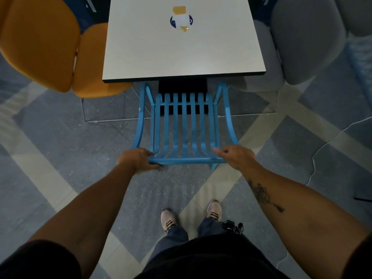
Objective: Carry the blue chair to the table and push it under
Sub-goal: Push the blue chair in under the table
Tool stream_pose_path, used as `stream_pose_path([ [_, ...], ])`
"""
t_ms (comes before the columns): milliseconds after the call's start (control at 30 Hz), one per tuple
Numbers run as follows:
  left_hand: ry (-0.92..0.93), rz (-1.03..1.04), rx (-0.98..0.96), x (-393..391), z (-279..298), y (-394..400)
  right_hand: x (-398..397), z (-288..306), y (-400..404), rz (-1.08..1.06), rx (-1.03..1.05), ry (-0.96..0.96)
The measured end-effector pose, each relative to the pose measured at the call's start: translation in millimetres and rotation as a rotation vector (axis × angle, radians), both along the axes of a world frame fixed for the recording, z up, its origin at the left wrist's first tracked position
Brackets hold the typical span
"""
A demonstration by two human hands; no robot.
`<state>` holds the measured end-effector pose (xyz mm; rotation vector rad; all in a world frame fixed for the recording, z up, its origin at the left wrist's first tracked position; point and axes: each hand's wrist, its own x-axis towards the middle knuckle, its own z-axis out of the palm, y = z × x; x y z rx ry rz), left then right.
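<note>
- Gripping top rail of blue chair with left hand: fingers curled around rail at left corner, closed on it.
- Resting right hand on rail's right corner; fingers bent over the top, thumb side toward the slats. Looks wrapped on the rail, underside of grip hidden.
- Standing on floor, directly in front of table, backrest nearest the camera, seat slats running away toward the table.
- Front of seat and armrest tips right at the table's near edge, just under the dark edge band; most of seat outside the tabletop footprint. Not fully pushed in.
- Roughly centred on table width, armrests within the table's two near corners.
- Dark table pedestal visible behind seat front, between the armrests.
- Round blue sticker with white and yellow shapes on tabletop, far half, near centre.
- Orange padded chair to the left of table, seat edge close beside the blue chair's left armrest; contact unclear.
- Grey upholstered chair to the right, apart from the blue chair.
- Both feet in light sneakers behind the chair, on grey floor with pale diagonal bands.
</note>
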<state>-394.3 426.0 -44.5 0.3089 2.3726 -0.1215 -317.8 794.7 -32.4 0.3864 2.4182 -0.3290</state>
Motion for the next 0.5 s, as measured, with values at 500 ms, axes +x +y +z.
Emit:
stream_pose_path([
  [500,-0.068,1.985,1.124,22,-9,-22,13,-5,18,-1.662,-0.799,0.208],
])
